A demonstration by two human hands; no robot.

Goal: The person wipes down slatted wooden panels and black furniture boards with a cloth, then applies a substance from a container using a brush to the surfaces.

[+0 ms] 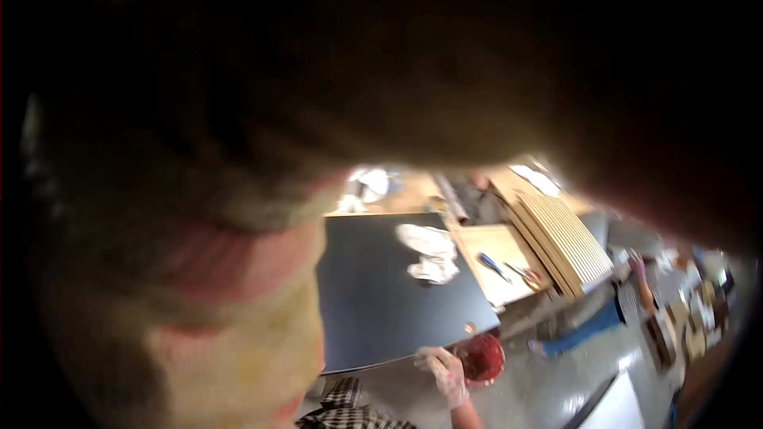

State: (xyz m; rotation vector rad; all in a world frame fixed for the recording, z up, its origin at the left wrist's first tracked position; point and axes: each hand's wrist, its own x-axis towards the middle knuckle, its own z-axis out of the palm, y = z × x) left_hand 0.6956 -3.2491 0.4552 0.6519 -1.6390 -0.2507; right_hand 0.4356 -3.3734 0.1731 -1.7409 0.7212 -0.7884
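Your dark panel (373,294) lies flat in the middle of the view, just ahead of your checked garment (350,417). It is a broad, straight-edged sheet, blue-grey to almost black, with an even, smooth-looking face. A soft sheen makes it paler toward the near side, and a thin light line runs along the near edge. A crumpled white cloth (433,254) rests on its far right part, and a small round golden-brown piece (470,327) sits at the near right corner. The panel's left side disappears behind a large blurred shape (238,270), tan-yellow with pinkish-red patches, very close to the lens; it looks like a hand, but I cannot tell whether it is your left hand or how its fingers stand.

Your right hand (445,373), whitish over the fingers, is at the panel's near edge. Its fingers are loosely bent and lie close together; I cannot tell whether they touch or pinch the edge. Just beside it is a red bucket (493,359). Right of the panel, a pale wooden board (485,240) carries a blue-handled tool (487,261) and an orange-handled tool (532,279), next to stacked ribbed boards (568,238).
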